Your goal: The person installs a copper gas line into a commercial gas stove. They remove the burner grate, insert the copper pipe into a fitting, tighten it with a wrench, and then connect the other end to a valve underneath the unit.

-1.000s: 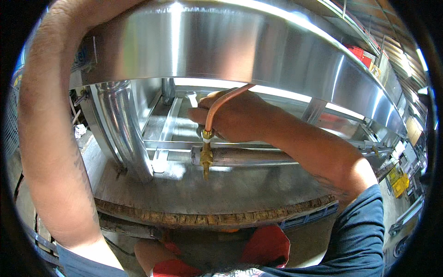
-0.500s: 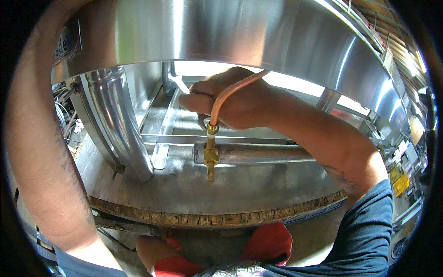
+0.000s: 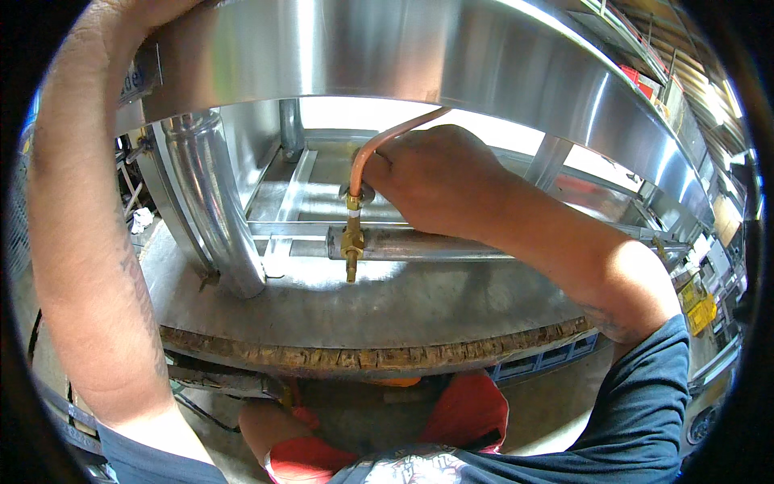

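Observation:
My right hand (image 3: 435, 173) is closed just behind a bent copper tube (image 3: 372, 148), under a curved stainless steel panel (image 3: 387, 56). Its fingers curl away from me; whatever they hold is mostly hidden. A small greyish metal piece (image 3: 368, 193) shows below the fingers, beside the tube's end. From that end a brass fitting (image 3: 352, 240) hangs downward, in front of a horizontal metal pipe (image 3: 435, 244). My left hand (image 3: 133, 14) reaches up to the panel's left end, at the picture's top edge. Its fingers are out of sight.
A shiny round metal leg (image 3: 205, 194) stands at the left. Below lies a metal-topped board (image 3: 322, 310) with a rough, worn front edge (image 3: 379, 356). Crossbars (image 3: 294, 185) run behind the pipe. A blue crate (image 3: 548, 360) sits under the board, and a yellow object (image 3: 700, 313) is far right.
My right hand has drawn back a little to the right, its fingers now closer behind the copper tube. The view has shifted, and my left arm appears slightly higher.

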`<control>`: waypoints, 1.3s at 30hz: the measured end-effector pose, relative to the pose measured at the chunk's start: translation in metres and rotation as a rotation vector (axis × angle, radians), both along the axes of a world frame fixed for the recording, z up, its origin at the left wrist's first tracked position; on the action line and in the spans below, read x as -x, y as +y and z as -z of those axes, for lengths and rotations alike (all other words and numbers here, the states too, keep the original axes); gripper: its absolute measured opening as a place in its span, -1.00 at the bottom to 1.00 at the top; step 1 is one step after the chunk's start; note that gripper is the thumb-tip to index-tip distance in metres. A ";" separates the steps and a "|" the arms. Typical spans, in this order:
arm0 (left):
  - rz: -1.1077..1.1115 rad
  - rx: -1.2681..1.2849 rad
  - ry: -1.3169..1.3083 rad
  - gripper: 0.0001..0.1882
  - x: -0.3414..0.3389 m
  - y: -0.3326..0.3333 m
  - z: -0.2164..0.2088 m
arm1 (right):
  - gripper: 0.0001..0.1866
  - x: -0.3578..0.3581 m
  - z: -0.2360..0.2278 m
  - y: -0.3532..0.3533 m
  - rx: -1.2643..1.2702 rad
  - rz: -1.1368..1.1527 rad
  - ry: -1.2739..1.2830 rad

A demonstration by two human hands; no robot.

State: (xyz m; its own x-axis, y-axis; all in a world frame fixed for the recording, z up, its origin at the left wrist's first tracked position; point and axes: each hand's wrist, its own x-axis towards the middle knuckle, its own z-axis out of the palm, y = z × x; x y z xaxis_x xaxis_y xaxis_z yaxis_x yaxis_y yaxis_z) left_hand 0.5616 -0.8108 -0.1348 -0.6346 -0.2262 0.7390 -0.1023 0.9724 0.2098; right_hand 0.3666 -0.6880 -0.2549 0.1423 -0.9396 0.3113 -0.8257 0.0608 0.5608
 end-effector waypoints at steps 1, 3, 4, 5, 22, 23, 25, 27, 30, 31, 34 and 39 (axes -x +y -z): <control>0.001 -0.008 -0.031 -0.55 -0.002 0.001 -0.002 | -0.79 -0.002 -0.002 0.002 0.034 -0.045 0.017; -0.022 0.050 -0.090 -0.56 -0.005 0.002 -0.008 | -0.79 -0.006 -0.004 0.006 0.043 -0.051 0.019; -0.031 0.090 -0.103 -0.55 -0.006 0.002 -0.009 | -0.79 -0.008 -0.004 0.008 0.021 -0.008 0.003; -0.040 0.130 -0.115 -0.55 -0.005 0.001 -0.011 | -0.79 -0.009 -0.004 0.009 0.000 0.037 -0.013; -0.021 1.112 -0.045 -0.68 0.016 -0.052 -0.020 | -0.86 -0.017 -0.005 0.033 0.055 0.081 -0.018; 0.003 0.981 -0.003 -0.69 0.013 -0.045 -0.016 | -0.86 -0.017 -0.005 0.032 0.037 0.107 0.001; 0.010 0.724 0.064 -0.71 0.006 -0.033 0.000 | -0.85 -0.017 -0.006 0.029 0.032 0.114 0.040; -0.042 0.477 0.115 -0.72 0.004 -0.027 0.008 | -0.83 -0.017 -0.006 0.024 0.039 0.056 0.077; -0.069 0.838 0.025 -0.79 0.011 -0.035 -0.005 | -0.83 -0.015 -0.004 0.018 0.107 -0.063 0.094; -0.075 0.979 -0.012 -0.84 0.013 -0.041 -0.010 | -0.82 -0.014 -0.003 0.017 0.103 -0.043 0.094; -0.100 1.200 -0.068 -0.94 0.012 -0.060 -0.024 | -0.82 -0.008 0.000 0.014 0.138 -0.072 0.134; -0.039 0.968 -0.100 -0.96 0.009 -0.059 -0.022 | -0.79 0.005 0.006 0.005 0.158 -0.099 0.120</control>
State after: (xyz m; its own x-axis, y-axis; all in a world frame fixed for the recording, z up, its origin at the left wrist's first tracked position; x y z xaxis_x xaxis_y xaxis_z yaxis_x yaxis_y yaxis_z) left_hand 0.5524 -0.8697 -0.1128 -0.7096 0.4286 0.5592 -0.1120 0.7150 -0.6901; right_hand 0.3613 -0.6834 -0.2609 0.2758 -0.8604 0.4286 -0.7601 0.0777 0.6451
